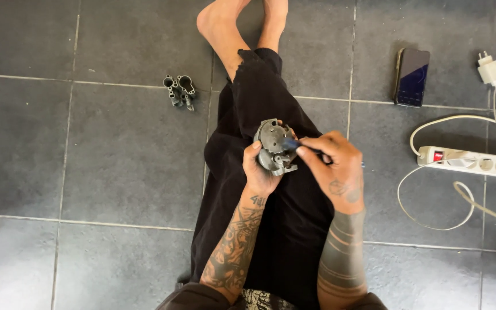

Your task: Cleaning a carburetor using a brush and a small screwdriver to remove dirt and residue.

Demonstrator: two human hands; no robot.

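Note:
Over my lap, my left hand [258, 172] grips a grey round metal mechanical part [274, 146] from below, thumb on its left edge. My right hand [337, 166] pinches a small dark tool with a bluish tip [291, 142], and the tip touches the face of the part. My legs in black trousers stretch out ahead, with bare feet at the top of the view.
A second grey metal part with two tubular openings [179, 90] lies on the dark tile floor to the left. On the right lie a phone [412, 76], a white power strip [469, 162] with white cables, and a charger plug [490, 70].

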